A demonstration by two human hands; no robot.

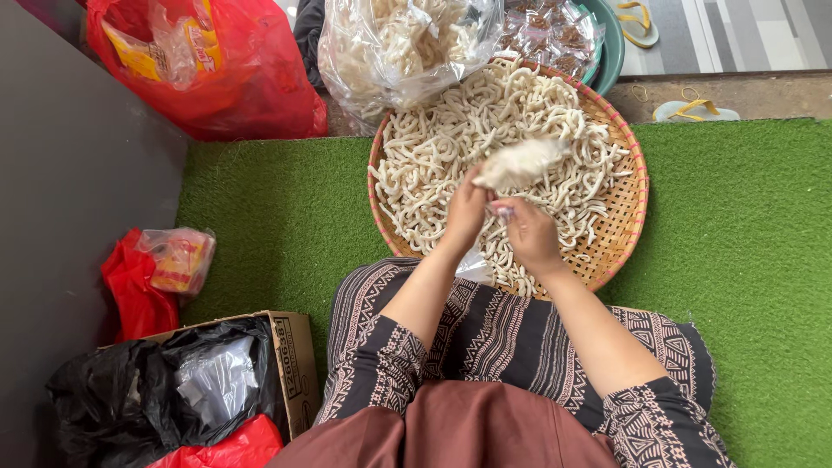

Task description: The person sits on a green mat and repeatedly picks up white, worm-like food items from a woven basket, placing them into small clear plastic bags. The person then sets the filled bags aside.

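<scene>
Clear plastic packet [520, 162] of pale crackers, gripped at its neck by both hands above a woven bamboo tray [626, 208] heaped with curly white crackers [451, 139]. Left hand [465, 212] pinching the neck shut; right hand [530, 234] clenched around the twisted end, just beside it.

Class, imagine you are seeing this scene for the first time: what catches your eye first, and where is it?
The round woven tray heaped with pale curly crackers sits on green turf. Above it, the left hand and right hand hold a small filled clear bag. A red plastic bag lies at top left.
</scene>
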